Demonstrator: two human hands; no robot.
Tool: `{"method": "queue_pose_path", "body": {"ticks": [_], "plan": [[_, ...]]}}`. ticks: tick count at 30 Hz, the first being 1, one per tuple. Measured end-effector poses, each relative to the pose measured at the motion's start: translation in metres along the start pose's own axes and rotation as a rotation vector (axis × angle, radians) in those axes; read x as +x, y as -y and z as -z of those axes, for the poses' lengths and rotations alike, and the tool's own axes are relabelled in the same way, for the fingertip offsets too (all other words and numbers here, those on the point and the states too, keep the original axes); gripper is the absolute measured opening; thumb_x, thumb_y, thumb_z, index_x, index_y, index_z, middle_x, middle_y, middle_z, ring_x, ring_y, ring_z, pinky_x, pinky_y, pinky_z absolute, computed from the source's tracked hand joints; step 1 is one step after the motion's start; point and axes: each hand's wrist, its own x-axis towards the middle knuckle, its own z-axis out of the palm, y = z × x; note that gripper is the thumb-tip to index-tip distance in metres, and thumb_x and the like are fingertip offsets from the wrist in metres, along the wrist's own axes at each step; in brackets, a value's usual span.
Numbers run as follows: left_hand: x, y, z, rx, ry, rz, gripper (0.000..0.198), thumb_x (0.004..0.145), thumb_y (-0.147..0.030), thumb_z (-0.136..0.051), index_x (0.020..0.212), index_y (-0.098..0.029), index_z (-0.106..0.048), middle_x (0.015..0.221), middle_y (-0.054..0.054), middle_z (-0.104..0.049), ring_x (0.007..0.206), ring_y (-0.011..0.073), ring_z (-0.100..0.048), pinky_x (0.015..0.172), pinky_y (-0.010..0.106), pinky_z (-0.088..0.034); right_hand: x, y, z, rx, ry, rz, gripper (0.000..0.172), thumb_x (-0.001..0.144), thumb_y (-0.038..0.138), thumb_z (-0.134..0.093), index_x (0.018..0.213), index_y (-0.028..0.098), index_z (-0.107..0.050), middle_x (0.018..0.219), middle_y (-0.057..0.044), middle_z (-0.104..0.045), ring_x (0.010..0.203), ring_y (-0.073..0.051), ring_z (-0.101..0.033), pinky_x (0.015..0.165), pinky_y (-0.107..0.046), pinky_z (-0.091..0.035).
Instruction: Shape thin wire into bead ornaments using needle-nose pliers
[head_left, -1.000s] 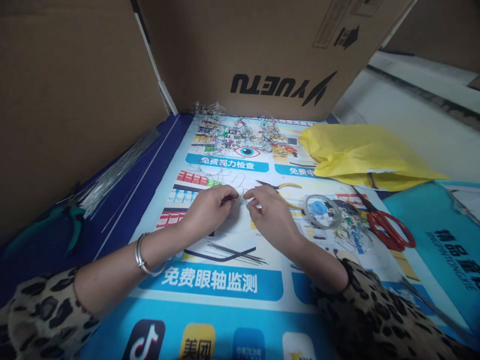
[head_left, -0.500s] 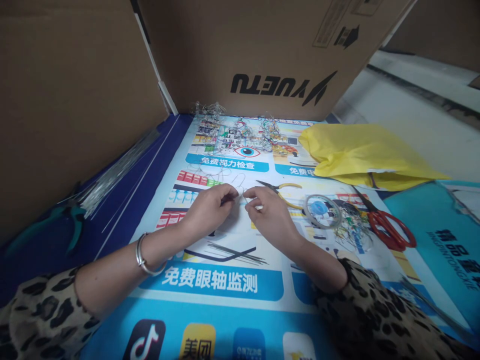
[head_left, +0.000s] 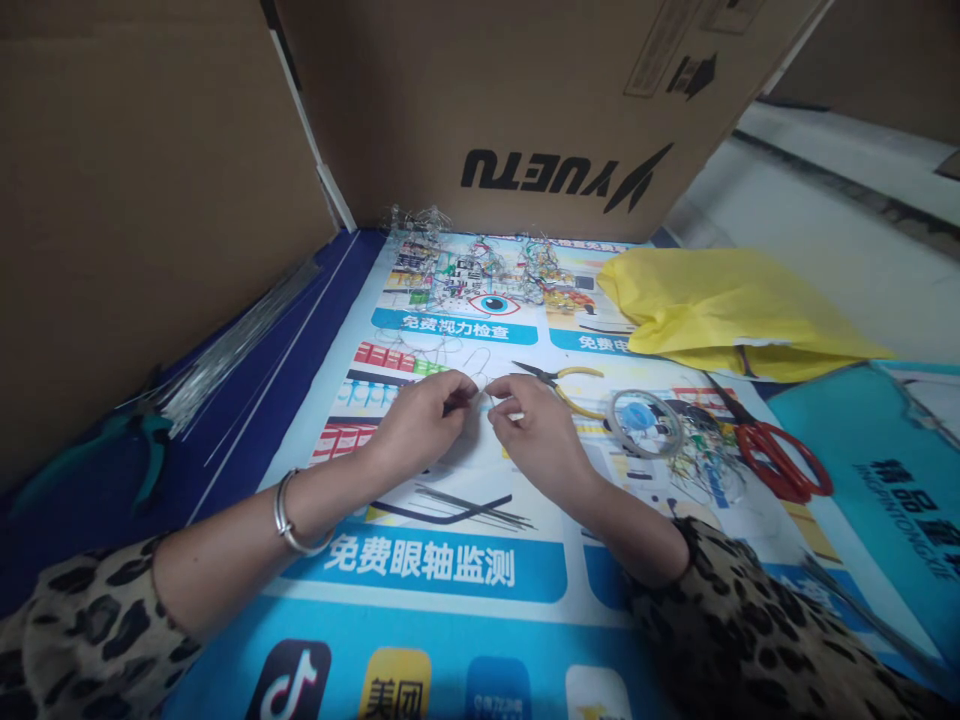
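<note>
Over the middle of the printed sheet (head_left: 480, 590), my left hand (head_left: 429, 418) and my right hand (head_left: 538, 432) almost meet at the fingertips. Both pinch a thin bent wire (head_left: 478, 362), whose loop rises just behind the fingers; the exact grip points are too small to make out. Yellow-handled pliers (head_left: 574, 385) lie just beyond my right hand. Below the hands rests a small bunch of short dark wires (head_left: 476, 507). A roll of clear tape (head_left: 645, 422) sits to the right, beside a tangle of coloured wire pieces (head_left: 705, 455).
Cardboard box panels (head_left: 450, 90) stand at the back and left. Twisted wire pieces (head_left: 540, 270) lie along the back. To the left are long straight wires (head_left: 225, 350) and teal-handled pliers (head_left: 150, 450). Red scissors (head_left: 780, 458), a yellow bag (head_left: 735, 305) and a teal bag (head_left: 847, 440) lie right.
Both hands stay almost in place, fingertips together at the wire. The left fingers have shifted very slightly; nothing else has visibly moved.
</note>
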Motion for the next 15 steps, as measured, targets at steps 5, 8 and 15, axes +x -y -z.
{"method": "queue_pose_path", "body": {"ticks": [5,8,15], "plan": [[-0.0007,0.0005,-0.0023,-0.018,-0.014,0.012,0.022,0.073,-0.009,-0.047,0.09,-0.02,-0.056,0.085,0.002,-0.065,0.08,0.0162,-0.061,0.074,0.03,-0.048,-0.0001,0.0013,-0.0013,0.031,0.0,-0.016,0.025,0.071,0.008,-0.047,0.092,0.02,-0.054,0.094,-0.003,-0.055,0.069,-0.011,-0.057,0.065,-0.027,-0.047],[-0.0008,0.0004,-0.0034,-0.041,-0.015,0.017,0.022,0.073,-0.009,-0.048,0.09,-0.02,-0.056,0.086,0.002,-0.065,0.08,0.0162,-0.062,0.074,0.03,-0.049,-0.0004,0.001,-0.0018,0.044,-0.003,-0.013,0.025,0.071,0.009,-0.048,0.092,0.021,-0.054,0.094,-0.003,-0.055,0.07,-0.011,-0.057,0.064,-0.027,-0.047],[-0.0003,0.0015,-0.0057,-0.125,-0.018,0.046,0.02,0.074,-0.011,-0.049,0.09,-0.02,-0.055,0.086,0.002,-0.065,0.08,0.0155,-0.062,0.075,0.03,-0.049,-0.0009,-0.0005,-0.0028,0.062,-0.019,-0.023,0.026,0.07,0.009,-0.047,0.093,0.021,-0.054,0.094,-0.003,-0.056,0.069,-0.011,-0.058,0.064,-0.027,-0.048]]}}
